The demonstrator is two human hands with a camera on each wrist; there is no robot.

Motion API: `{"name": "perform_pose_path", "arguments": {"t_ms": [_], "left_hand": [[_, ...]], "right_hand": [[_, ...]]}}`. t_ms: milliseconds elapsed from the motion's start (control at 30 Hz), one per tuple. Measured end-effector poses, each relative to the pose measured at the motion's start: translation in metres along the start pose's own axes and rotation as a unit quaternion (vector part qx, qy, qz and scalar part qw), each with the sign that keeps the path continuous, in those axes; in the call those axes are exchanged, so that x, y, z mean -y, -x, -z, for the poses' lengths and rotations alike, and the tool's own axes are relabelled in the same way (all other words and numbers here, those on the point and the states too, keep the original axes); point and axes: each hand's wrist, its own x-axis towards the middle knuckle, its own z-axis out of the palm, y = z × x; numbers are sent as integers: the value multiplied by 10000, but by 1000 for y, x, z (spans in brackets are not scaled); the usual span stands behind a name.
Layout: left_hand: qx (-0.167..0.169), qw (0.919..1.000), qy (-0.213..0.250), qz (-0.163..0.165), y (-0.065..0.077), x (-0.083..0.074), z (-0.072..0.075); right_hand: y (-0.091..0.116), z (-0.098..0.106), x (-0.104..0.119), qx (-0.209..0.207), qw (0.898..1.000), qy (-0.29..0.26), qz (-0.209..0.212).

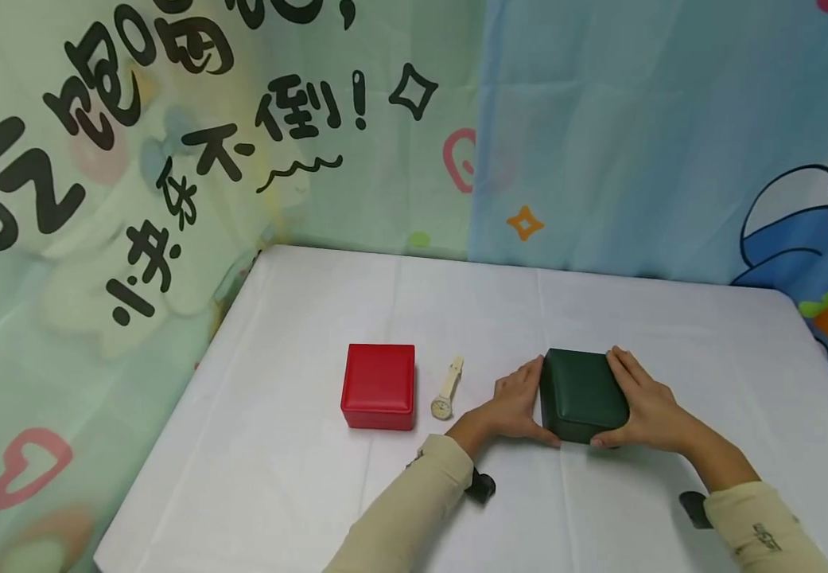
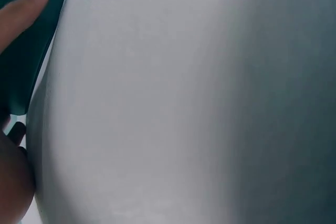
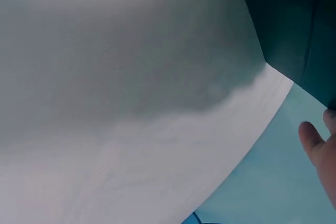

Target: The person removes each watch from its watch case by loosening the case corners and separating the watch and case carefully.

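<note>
While both hands are laid to it, the green box (image 1: 585,394) is entered as the principal piece: squarish, smooth-faced, softly rounded at the corners, placed on the right half of the white tabletop (image 1: 277,477); whether its base sits wholly flat cannot be told. Left hand (image 1: 510,407): partly spread, fingers along the box's left side, thumb at the near left corner. Right hand (image 1: 650,407): opened about as wide as the box's right side, fingertips toward the far corner, thumb at the near face, so that the box is held between the two. Handling, by judgement: likely light to moderate in weight, stiff in the walls, the covering leather-like and perhaps a little slick, more apt to scuff than to break. Best hold: low on the two opposite sides, level, clear of the dark seam (image 3: 312,30) seen in the right wrist view, since a lid may part there. Adjacent items: watch (image 1: 448,390), pale strap laid out, lying left of the left hand; red box (image 1: 378,386), just beside the watch, untouched.
</note>
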Motion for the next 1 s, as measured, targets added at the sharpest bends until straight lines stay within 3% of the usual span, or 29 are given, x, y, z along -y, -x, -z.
{"name": "perform_pose_path", "arguments": {"t_ms": [200, 433, 733, 1000], "left_hand": [[-33, 9998, -92, 146, -1, -3, 2], [-10, 9998, -125, 172, -4, -3, 3], [42, 9996, -103, 241, -4, -3, 6], [26, 9998, -5, 205, -3, -1, 4]], "right_hand": [[-2, 3, 1, -248, 9975, 630, 182], [-6, 12, 4, 23, 9965, 835, 29], [-19, 28, 5, 621, 9948, 775, -212], [-27, 38, 0, 1110, 9927, 265, -386]]}}
